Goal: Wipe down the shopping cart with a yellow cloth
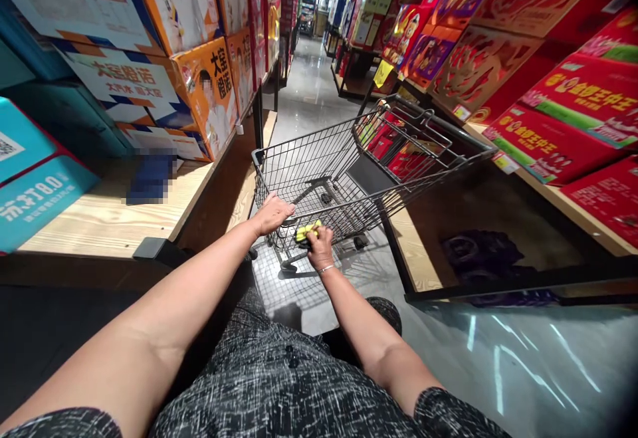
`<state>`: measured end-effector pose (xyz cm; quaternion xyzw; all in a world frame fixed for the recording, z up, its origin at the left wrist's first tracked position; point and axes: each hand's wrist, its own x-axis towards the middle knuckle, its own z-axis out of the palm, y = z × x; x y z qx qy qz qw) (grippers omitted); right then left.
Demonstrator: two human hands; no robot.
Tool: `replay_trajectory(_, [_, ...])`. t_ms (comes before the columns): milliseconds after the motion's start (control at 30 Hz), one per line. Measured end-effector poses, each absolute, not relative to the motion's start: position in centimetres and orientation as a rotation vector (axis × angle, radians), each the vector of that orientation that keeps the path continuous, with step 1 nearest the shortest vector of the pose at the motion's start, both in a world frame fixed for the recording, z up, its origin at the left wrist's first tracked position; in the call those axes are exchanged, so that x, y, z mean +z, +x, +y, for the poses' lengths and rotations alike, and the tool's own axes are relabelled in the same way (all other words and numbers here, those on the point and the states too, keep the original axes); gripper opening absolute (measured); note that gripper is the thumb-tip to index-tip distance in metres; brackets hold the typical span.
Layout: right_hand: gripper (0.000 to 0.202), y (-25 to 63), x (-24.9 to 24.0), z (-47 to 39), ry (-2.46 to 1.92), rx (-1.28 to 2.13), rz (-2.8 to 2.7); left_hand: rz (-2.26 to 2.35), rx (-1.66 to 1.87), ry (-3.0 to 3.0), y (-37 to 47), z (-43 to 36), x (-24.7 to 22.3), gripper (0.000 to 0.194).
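Note:
A dark wire shopping cart stands at an angle in the aisle in front of me, its basket showing only bare wire where I can see in. My left hand is closed over the near corner of its top rim. Just below the rim, my right hand grips a small yellow-green and dark bunched cloth against the wire side. Fingers partly cover the cloth, so its full shape is hidden. The cart's handle points to the right, close to the shelf.
Orange-and-white cartons and a turquoise box sit on the left wooden shelf, near a blurred blue item. Red gift boxes fill the right shelf. The tiled floor runs away between the shelves.

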<state>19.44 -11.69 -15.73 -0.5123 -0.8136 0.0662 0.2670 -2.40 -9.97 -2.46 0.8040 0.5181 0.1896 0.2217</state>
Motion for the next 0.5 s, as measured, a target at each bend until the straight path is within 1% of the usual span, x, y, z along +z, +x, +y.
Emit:
replay_trajectory(100, [0.046,19.2,-18.4,-12.8,-1.400,0.276,-2.304,1.427,0.529,2.242,-2.5,-9.8,-2.7,0.056])
replay_trajectory(167, [0.049,19.5,-17.7,-13.0,-1.381,0.274,-2.310,1.422,0.534,2.254,-2.6,-9.8,-2.9,0.055])
replay_trajectory(233, [0.052,19.7,-15.2,-12.7,-1.337,0.245,-2.295,1.406,0.536,2.259,-2.7,-9.8,-3.0,0.054])
replay_trajectory(367, [0.052,19.3,-7.3,-11.7,-1.176,0.097,-2.251,1.417,0.546,2.239,-2.6,-10.0,-3.1,0.051])
replay_trajectory(433, [0.051,19.0,-3.9,-11.0,-1.155,0.085,-2.326,1.443,0.530,2.260,-2.5,-10.0,-3.1,0.050])
replay_trajectory(500, [0.049,19.4,-1.4,-9.7,-1.164,0.123,-2.473,1.431,0.515,2.295,-2.5,-10.1,-3.0,0.047])
